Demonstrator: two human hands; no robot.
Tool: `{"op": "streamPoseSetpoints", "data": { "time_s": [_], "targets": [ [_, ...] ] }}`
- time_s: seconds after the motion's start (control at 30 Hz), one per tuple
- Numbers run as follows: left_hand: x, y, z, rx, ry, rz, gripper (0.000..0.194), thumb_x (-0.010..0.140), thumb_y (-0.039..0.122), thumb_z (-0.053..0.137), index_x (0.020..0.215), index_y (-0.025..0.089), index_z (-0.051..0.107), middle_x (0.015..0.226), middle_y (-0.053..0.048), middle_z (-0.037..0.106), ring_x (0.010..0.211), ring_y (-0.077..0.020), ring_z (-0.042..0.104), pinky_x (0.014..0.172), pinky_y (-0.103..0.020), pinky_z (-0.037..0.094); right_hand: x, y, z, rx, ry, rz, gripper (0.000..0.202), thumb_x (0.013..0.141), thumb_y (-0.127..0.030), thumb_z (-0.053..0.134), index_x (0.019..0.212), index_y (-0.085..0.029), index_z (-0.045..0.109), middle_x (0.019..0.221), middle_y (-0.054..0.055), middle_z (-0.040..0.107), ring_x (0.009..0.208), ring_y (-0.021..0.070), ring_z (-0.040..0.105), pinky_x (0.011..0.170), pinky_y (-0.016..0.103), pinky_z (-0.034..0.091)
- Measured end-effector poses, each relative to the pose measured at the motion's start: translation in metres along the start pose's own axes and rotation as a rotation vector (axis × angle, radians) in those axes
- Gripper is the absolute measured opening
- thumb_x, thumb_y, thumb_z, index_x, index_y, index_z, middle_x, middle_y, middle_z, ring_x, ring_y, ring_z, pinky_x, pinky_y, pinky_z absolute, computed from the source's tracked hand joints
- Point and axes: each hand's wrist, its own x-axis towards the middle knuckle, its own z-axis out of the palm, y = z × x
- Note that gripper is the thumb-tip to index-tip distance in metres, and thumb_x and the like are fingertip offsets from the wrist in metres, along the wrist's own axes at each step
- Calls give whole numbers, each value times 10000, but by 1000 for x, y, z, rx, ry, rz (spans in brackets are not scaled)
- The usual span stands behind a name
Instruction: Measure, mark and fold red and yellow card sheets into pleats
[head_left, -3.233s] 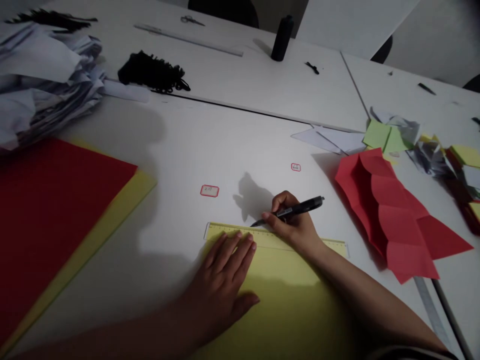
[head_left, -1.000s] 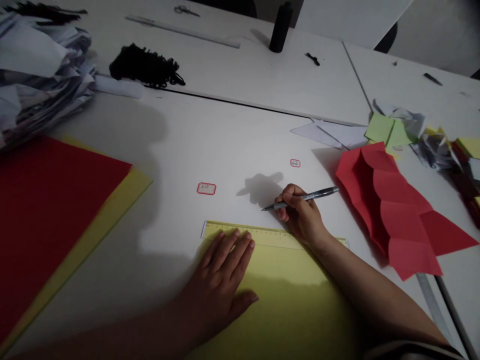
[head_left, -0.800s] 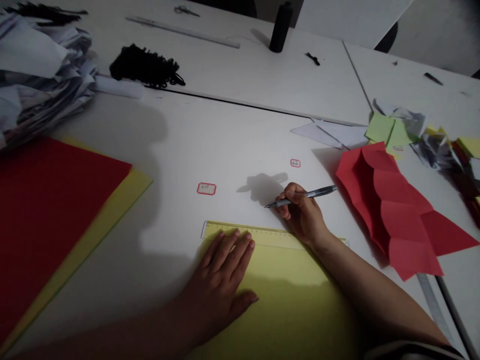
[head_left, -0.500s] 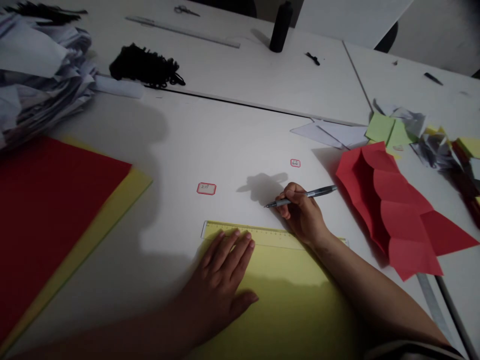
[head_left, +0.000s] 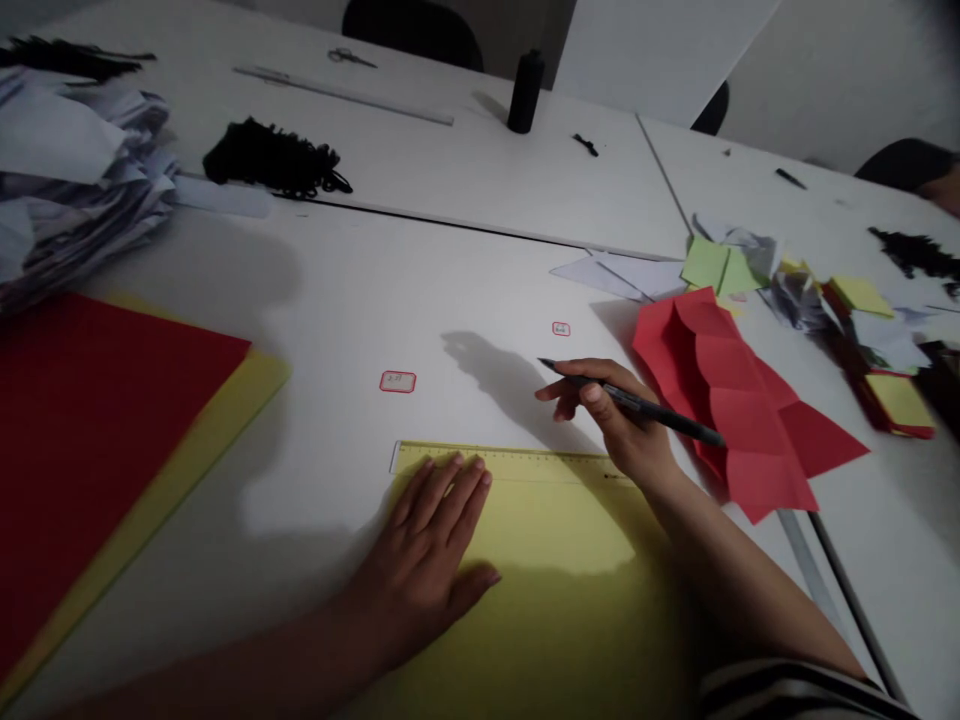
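A clear ruler (head_left: 540, 464) lies across the top edge of a yellow sheet (head_left: 555, 600). My left hand (head_left: 431, 555) rests flat on both, its fingertips on the ruler's left part and its thumb spread out. Above the ruler's right part, my right hand (head_left: 619, 415) holds a dark pen (head_left: 652, 408), whose tip points up and to the left, off the sheet. Two small red-bordered labels, one on the left (head_left: 397, 381) and one on the right (head_left: 561, 328), are on the white table (head_left: 337, 300) beyond the ruler.
Folded red paper (head_left: 731, 400) stands at the right, near sticky notes (head_left: 870, 296). Red and yellow sheets (head_left: 112, 420) lie at the left under a heap of crumpled paper (head_left: 67, 180). Farther back are black yarn (head_left: 270, 158), a black bottle (head_left: 526, 92) and scissors (head_left: 351, 57).
My right hand has lifted away from the ruler, and the pen has swung so its tip points farther up. My left hand still presses the ruler. The view has shifted toward the right.
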Motion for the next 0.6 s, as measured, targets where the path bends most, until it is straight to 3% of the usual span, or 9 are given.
{"op": "streamPoseSetpoints", "data": {
  "time_s": [0.17, 0.3, 0.43, 0.6],
  "targets": [
    [2, -2, 3, 19, -1, -2, 746, 898, 585, 451, 1452, 99, 333, 1489, -111, 379, 1390, -284, 283, 1164, -425, 139, -43, 5, -25, -436, -25, -44, 186, 917, -260, 564, 1076, -280, 659, 969, 49, 713, 840, 184, 682, 724, 331, 553],
    [2, -1, 5, 29, 3, 8, 741, 896, 547, 475, 1454, 83, 323, 1500, -124, 356, 1398, -297, 257, 1160, -435, 125, -73, 23, -21, -653, -143, -231, 326, 916, -166, 544, 1217, -280, 597, 1193, 79, 655, 1117, 225, 601, 911, 396, 517],
    [1, 1, 6, 21, -11, -11, 752, 904, 541, 460, 1477, 95, 266, 1507, -119, 344, 1409, -294, 231, 1153, -441, 156, -80, 30, -9, -800, -298, -375, 323, 955, -180, 470, 1254, -243, 574, 1270, 81, 623, 1308, 242, 446, 1018, 446, 442],
    [0, 1, 6, 7, -17, -22, 757, 923, 531, 431, 1511, 139, 159, 1523, -95, 319, 1411, -287, 227, 1157, -460, 157, -82, 32, -18, -840, -344, -416, 296, 980, -205, 417, 1228, -228, 577, 1269, 69, 625, 1256, 218, 486, 982, 427, 457]
  ]
}}
